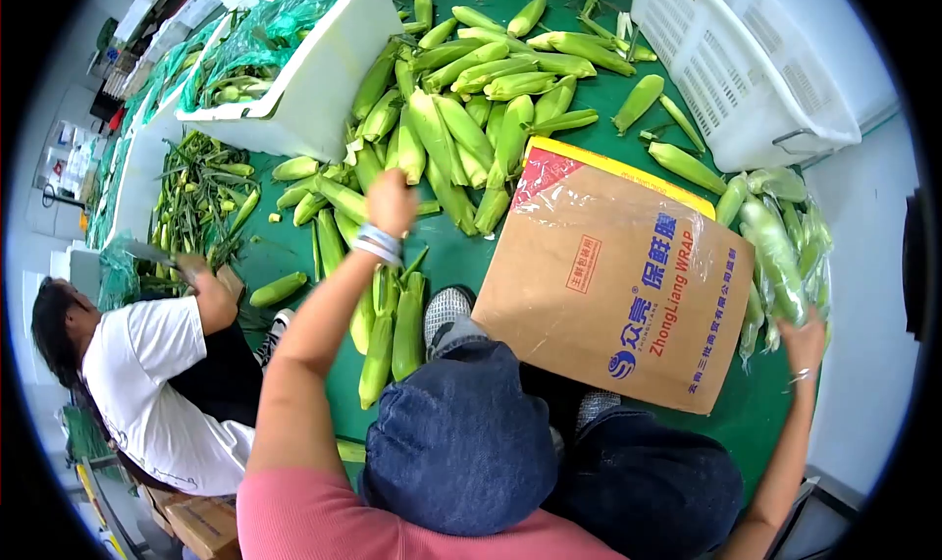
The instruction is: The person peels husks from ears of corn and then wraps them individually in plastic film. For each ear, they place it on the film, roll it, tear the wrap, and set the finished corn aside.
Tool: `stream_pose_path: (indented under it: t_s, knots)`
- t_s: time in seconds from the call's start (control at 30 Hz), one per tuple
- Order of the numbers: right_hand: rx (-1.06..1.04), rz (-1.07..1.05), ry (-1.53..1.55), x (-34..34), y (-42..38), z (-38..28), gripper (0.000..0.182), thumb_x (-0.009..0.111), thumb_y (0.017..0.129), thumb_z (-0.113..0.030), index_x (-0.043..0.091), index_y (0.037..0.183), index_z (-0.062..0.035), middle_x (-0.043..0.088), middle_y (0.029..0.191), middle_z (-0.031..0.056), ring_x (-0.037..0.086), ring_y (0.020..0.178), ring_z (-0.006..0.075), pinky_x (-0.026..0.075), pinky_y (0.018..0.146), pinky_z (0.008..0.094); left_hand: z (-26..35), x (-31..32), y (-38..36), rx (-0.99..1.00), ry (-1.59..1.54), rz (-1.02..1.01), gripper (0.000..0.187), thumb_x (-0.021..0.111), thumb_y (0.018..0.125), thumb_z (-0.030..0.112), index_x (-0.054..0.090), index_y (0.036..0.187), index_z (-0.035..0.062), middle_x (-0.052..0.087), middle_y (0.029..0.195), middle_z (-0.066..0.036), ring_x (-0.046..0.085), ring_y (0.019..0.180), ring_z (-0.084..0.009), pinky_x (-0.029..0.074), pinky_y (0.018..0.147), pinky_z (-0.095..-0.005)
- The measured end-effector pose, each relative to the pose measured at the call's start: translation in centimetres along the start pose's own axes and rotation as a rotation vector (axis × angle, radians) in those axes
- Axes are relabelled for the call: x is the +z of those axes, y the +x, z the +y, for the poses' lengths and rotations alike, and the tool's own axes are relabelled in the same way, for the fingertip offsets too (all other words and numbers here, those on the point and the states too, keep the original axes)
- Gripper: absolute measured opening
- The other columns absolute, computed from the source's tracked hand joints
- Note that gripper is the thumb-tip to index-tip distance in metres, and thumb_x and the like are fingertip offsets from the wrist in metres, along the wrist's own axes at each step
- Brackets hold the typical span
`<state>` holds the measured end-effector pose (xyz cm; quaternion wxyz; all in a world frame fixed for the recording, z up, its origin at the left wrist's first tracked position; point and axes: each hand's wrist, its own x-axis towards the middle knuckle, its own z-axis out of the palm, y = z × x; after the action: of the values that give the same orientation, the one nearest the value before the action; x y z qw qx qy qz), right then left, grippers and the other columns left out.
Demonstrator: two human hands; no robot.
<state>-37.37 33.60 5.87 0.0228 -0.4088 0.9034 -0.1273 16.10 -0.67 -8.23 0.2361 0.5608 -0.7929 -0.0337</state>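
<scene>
Above the front of a large pile of green-husked corn, my left hand is closed at one ear of corn; its fingers are partly hidden. Far to the right, my right hand is closed around the lower end of a plastic-wrapped pack of corn. Other wrapped corn lies beside that pack. Between my hands rests a brown cardboard box printed for plastic wrap, with a yellow strip along its far edge. Several loose ears lie below my left hand, by my shoe.
A white crate stands at the upper right against the wall. White foam boxes with green plastic stand at the upper left. A co-worker sits at left with a blade, beside a heap of husk trimmings. The floor is green.
</scene>
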Motion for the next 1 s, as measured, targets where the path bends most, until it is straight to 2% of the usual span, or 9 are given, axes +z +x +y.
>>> stream_pose_path:
  t_s: [0.07, 0.17, 0.3, 0.4, 0.47, 0.57, 0.77, 0.87, 1.0]
  knots:
    - [0.165, 0.095, -0.099, 1.6, 5.6, 11.3, 0.063, 0.071, 0.070, -0.034, 0.052, 0.114, 0.0051, 0.060, 0.104, 0.0240, 0.060, 0.092, 0.0341, 0.046, 0.081, 0.0380, -7.4, -1.1, 0.8, -0.015, 0.513, -0.348, 0.032, 0.054, 0.074, 0.011, 0.055, 0.106, 0.0063, 0.055, 0.110, -0.013, 0.048, 0.106, -0.0306, 0.035, 0.095, -0.0441]
    - [0.183, 0.261, 0.146, 4.6, 11.5, 21.2, 0.065, 0.056, 0.084, -0.039, 0.041, 0.127, 0.0075, 0.050, 0.122, 0.0271, 0.053, 0.109, 0.0333, 0.041, 0.091, 0.0378, -14.7, 0.2, -0.3, 0.226, 0.715, -0.530, 0.041, 0.050, 0.080, 0.014, 0.049, 0.121, 0.0110, 0.049, 0.125, -0.012, 0.037, 0.125, -0.0270, 0.020, 0.108, -0.0443]
    - [0.033, 0.041, 0.146, 6.5, 4.8, 3.3, 0.043, 0.063, 0.079, -0.029, 0.055, 0.112, -0.0017, 0.066, 0.084, 0.0136, 0.064, 0.077, 0.0232, 0.049, 0.068, 0.0360, -15.0, -0.4, 0.6, 0.340, 0.518, -0.585, 0.048, 0.063, 0.074, 0.012, 0.048, 0.119, 0.0077, 0.051, 0.120, -0.014, 0.041, 0.120, -0.0284, 0.029, 0.103, -0.0422]
    - [-0.031, -0.253, 0.082, 5.7, -0.1, -6.3, 0.043, 0.063, 0.077, -0.044, 0.062, 0.083, -0.0012, 0.064, 0.079, 0.0183, 0.062, 0.071, 0.0340, 0.048, 0.064, 0.0426, -10.9, -4.0, 2.1, 0.338, 0.184, -0.288, 0.055, 0.076, 0.063, 0.013, 0.049, 0.109, 0.0008, 0.058, 0.101, -0.019, 0.055, 0.096, -0.0351, 0.045, 0.081, -0.0442]
    - [-0.007, -0.335, -0.074, 6.9, -0.5, -9.3, 0.043, 0.059, 0.080, -0.044, 0.063, 0.080, -0.0009, 0.065, 0.080, 0.0183, 0.063, 0.072, 0.0342, 0.049, 0.065, 0.0426, -4.1, -5.9, 3.8, 0.184, -0.071, -0.076, 0.048, 0.074, 0.066, 0.012, 0.048, 0.105, -0.0013, 0.058, 0.094, -0.019, 0.058, 0.085, -0.0370, 0.046, 0.071, -0.0430]
    - [-0.026, -0.312, -0.196, 8.2, 0.8, -12.5, 0.041, 0.058, 0.084, -0.040, 0.060, 0.070, -0.0019, 0.063, 0.070, 0.0160, 0.063, 0.063, 0.0271, 0.049, 0.057, 0.0352, 9.5, -8.3, 5.8, 0.407, -0.338, -0.027, 0.050, 0.073, 0.069, 0.013, 0.048, 0.110, -0.0010, 0.058, 0.097, -0.019, 0.057, 0.086, -0.0368, 0.047, 0.073, -0.0409]
    - [0.374, -0.926, 1.234, 9.4, 0.2, -7.2, 0.014, 0.056, 0.085, -0.011, 0.062, 0.083, 0.0014, 0.065, 0.087, 0.0119, 0.063, 0.072, 0.0189, 0.053, 0.064, 0.0349, 26.7, -0.7, 5.7, 0.782, -0.315, -0.220, 0.058, 0.073, 0.068, 0.022, 0.049, 0.118, 0.0036, 0.057, 0.105, -0.018, 0.054, 0.096, -0.0345, 0.043, 0.085, -0.0408]
    - [0.314, -0.689, 1.895, 6.4, -0.8, -2.7, 0.014, 0.058, 0.084, -0.011, 0.061, 0.087, 0.0022, 0.063, 0.090, 0.0107, 0.061, 0.081, 0.0190, 0.050, 0.077, 0.0333, 27.5, 2.2, 5.1, 0.700, -0.225, -0.487, 0.061, 0.073, 0.066, 0.023, 0.048, 0.118, 0.0041, 0.057, 0.099, -0.018, 0.052, 0.095, -0.0360, 0.043, 0.083, -0.0410]
    - [-0.004, -0.371, 1.812, 7.3, 4.1, -9.3, 0.014, 0.056, 0.085, -0.011, 0.060, 0.089, 0.0019, 0.060, 0.092, 0.0068, 0.056, 0.091, 0.0174, 0.043, 0.088, 0.0319, 27.6, 2.7, 4.7, 0.841, -0.298, -0.596, 0.058, 0.073, 0.066, 0.016, 0.048, 0.117, 0.0040, 0.055, 0.100, -0.017, 0.051, 0.093, -0.0361, 0.042, 0.083, -0.0415]
